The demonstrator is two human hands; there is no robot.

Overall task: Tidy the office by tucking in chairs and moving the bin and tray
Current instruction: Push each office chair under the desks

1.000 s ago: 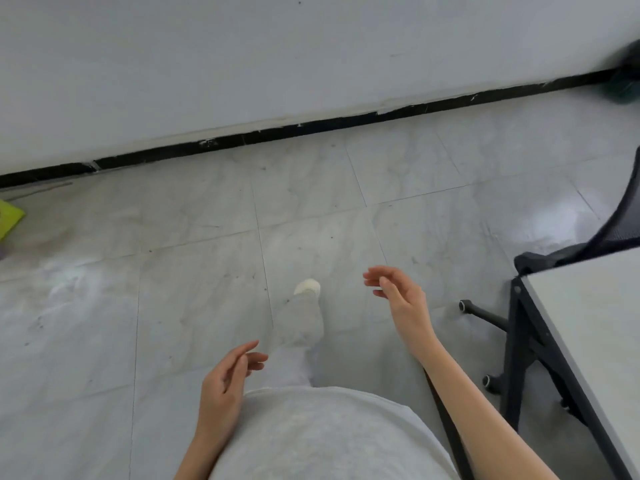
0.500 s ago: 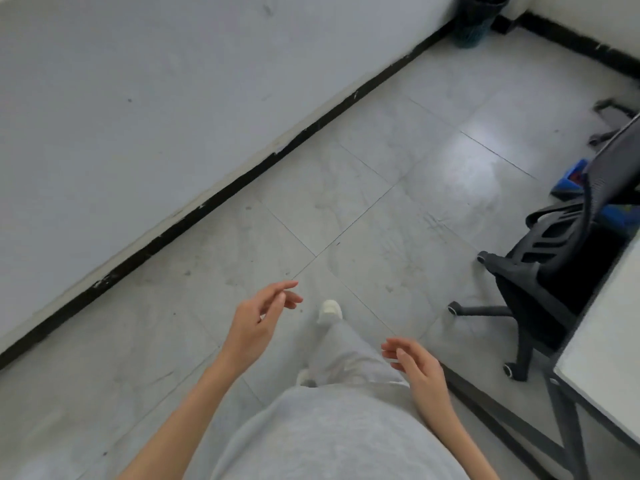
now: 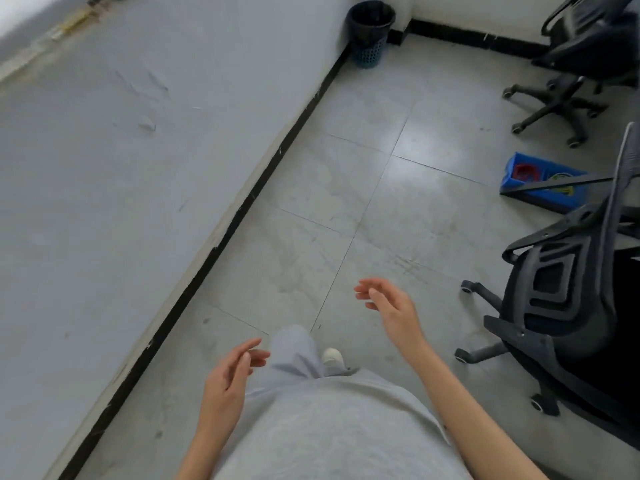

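Both hands were empty, the left hand (image 3: 227, 386) and right hand (image 3: 391, 308) held out with fingers apart. The bin (image 3: 370, 32) stood far off in the corner by the wall. The blue tray (image 3: 540, 183) lay on the floor between two black chairs, the near chair (image 3: 568, 306) and the far chair (image 3: 585, 60).

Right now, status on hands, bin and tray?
Left hand and right hand empty, open. Bin in far corner. Blue tray on floor. Path clear.

floor (image 3: 363, 188): grey tiles, glare patch | wall (image 3: 138, 168): pale grey, scuffed | skirting (image 3: 242, 209): black
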